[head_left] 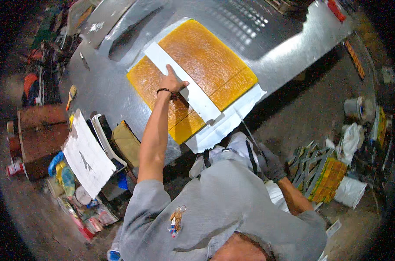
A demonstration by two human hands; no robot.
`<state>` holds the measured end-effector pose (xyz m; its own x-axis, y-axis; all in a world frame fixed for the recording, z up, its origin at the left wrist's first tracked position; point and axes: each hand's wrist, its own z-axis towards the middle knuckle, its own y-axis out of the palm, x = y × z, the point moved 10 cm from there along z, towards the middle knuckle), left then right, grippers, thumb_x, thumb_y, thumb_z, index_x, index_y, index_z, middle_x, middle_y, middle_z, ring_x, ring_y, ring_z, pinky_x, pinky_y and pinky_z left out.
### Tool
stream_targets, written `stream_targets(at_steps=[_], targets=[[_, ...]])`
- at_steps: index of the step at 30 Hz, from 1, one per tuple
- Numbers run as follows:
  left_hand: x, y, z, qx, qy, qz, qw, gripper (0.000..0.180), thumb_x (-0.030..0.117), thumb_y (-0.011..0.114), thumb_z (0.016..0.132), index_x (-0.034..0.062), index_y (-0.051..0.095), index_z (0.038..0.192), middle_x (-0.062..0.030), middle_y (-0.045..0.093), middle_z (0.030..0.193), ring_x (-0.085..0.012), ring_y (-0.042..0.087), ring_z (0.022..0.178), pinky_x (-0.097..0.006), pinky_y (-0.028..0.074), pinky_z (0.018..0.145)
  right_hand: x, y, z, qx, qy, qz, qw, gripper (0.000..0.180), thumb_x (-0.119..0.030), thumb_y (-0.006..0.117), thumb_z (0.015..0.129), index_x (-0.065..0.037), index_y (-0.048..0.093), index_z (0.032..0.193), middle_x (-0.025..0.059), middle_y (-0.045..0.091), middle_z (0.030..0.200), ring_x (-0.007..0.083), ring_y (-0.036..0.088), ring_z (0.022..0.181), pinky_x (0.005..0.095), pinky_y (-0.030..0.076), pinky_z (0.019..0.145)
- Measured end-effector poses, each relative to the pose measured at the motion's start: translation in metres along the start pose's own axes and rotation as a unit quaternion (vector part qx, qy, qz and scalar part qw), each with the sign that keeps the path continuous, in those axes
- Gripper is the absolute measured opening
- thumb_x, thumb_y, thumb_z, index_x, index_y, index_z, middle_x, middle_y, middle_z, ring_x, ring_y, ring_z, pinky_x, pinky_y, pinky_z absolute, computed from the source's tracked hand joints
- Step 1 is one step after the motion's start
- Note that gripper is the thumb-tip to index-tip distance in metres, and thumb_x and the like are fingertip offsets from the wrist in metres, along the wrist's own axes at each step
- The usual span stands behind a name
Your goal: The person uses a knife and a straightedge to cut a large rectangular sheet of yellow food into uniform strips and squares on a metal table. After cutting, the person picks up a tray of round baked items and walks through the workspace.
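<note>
A wide amber-yellow slab point(210, 48) with a glossy, rippled top lies on a metal table. Thin cut-like lines cross it near its close edge. Across the slab runs a long white flat strip point(202, 98), set diagonally. My left hand point(173, 81), bare with a dark bracelet, presses on the strip with thumb and forefinger spread. White sheeting point(215, 135) shows under the slab's near edge. Close to my body, my gloved right hand point(272, 164) is closed round a long thin blade-like tool point(248, 130), whose tip points at the sheeting; its handle is hidden.
The metal table point(280, 65) carries a brush point(71, 96) and a small pointed tool point(84, 61) at the left. A white board point(89, 152) leans by its near left edge, above cluttered supplies. On the right floor stand a grey metal lattice point(312, 167) and a bucket point(358, 108).
</note>
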<state>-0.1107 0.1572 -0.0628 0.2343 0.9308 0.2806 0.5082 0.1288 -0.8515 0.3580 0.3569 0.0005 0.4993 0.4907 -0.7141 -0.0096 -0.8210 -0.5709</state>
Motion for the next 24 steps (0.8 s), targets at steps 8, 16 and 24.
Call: stream_targets(at_steps=[8, 16, 24], targets=[[0.011, -0.009, -0.008, 0.029, -0.054, -0.075, 0.995, 0.135, 0.063, 0.08, 0.069, 0.0021, -0.002, 0.156, -0.05, 0.024, 0.144, -0.0568, 0.039, 0.133, -0.052, 0.043, 0.108, -0.066, 0.052, 0.154, 0.033, -0.011, 0.036, 0.999, 0.043, -0.04, 0.072, 0.088, -0.001, 0.06, 0.102, 0.0143, 0.069, 0.081, 0.022, 0.068, 0.073, 0.0386, 0.054, 0.066], [0.01, -0.002, -0.024, 0.05, -0.153, -0.111, 0.981, 0.122, 0.063, 0.069, 0.078, 0.014, -0.009, 0.158, -0.0455, 0.015, 0.151, -0.0576, 0.043, 0.13, -0.058, 0.044, 0.104, -0.086, 0.083, 0.179, -0.091, 0.048, 0.238, 0.966, 0.031, -0.023, 0.075, 0.088, -0.002, 0.055, 0.098, 0.0042, 0.062, 0.071, 0.0103, 0.059, 0.058, 0.0282, 0.05, 0.046], [0.028, -0.018, -0.038, 0.126, -0.114, -0.184, 0.968, 0.119, 0.064, 0.067, 0.078, 0.0159, -0.007, 0.159, -0.0499, 0.015, 0.148, -0.0597, 0.047, 0.125, -0.058, 0.046, 0.101, -0.092, 0.066, 0.189, -0.145, 0.019, 0.239, 0.96, 0.032, -0.028, 0.07, 0.09, -0.002, 0.054, 0.101, 0.0082, 0.066, 0.076, 0.0158, 0.062, 0.056, 0.0304, 0.053, 0.051]])
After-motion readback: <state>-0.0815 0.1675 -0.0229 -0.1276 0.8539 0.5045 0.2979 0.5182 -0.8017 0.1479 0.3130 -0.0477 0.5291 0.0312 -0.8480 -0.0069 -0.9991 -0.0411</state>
